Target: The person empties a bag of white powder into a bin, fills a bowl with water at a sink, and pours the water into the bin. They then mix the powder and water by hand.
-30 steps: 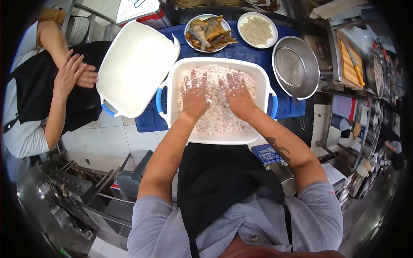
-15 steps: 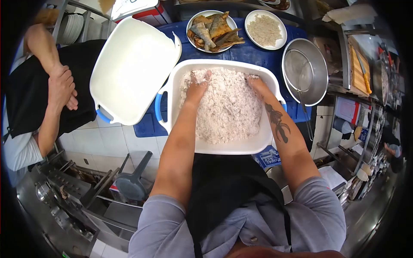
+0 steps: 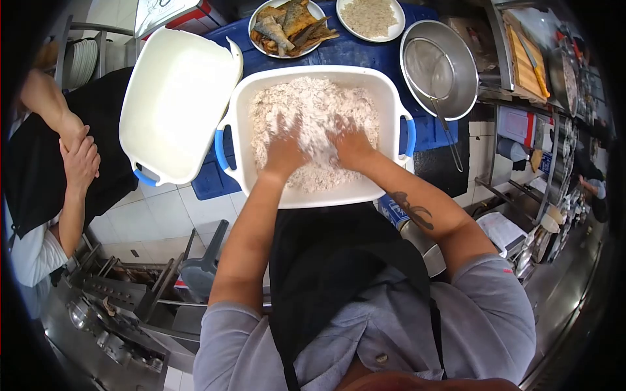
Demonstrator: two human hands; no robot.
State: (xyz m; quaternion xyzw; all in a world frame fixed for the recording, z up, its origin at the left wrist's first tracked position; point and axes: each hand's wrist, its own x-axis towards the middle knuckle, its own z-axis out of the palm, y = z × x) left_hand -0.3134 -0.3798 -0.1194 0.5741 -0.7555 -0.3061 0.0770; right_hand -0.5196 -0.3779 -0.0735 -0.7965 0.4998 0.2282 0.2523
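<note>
A white tub (image 3: 385, 85) with blue handles holds a heap of pale pinkish, crumbly mixture (image 3: 313, 91). Both my hands are in the mixture near the tub's middle, a short gap apart. Fingers of my left hand (image 3: 285, 148) are sunk in it and smeared by motion. On the other side of the gap, my right hand (image 3: 351, 144) is likewise blurred, its fingertips covered by the crumbs. Whether either hand grips any of the mixture cannot be made out.
An empty white tub (image 3: 179, 98) lies at left. Behind are plates of fish pieces (image 3: 287, 29) and pale grains (image 3: 368, 18). A metal bowl (image 3: 460, 78) with a strainer (image 3: 427, 68) stands right. A person with clasped hands (image 3: 81, 159) is at far left.
My hands have moved from the tub's far corners inward and nearer to me, closer together. The mixture between them is stirred up. The whole view has shifted, with the table things higher and further left.
</note>
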